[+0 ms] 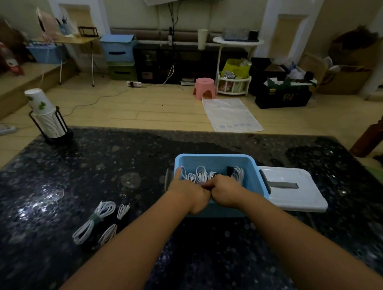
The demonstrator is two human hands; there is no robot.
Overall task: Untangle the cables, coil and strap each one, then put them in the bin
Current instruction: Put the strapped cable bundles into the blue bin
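Already I am pinching one small dark piece between my left hand [190,195] and right hand [224,192] over the bin [254,182]; coiled cables [202,174] are lying inside, strapped cables [94,220] waiting at nine o'clock on the desk [97,164].

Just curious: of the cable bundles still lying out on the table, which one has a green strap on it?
The biggest white coil, farthest left of the three. A green strap wraps its middle. The two smaller coils beside it show no green band.

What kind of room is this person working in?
Probably a lived-in home room, used partly for storage. A pink stool stands on the wooden floor, storage boxes line the wall, and a stack of paper cups sits on the dark table.
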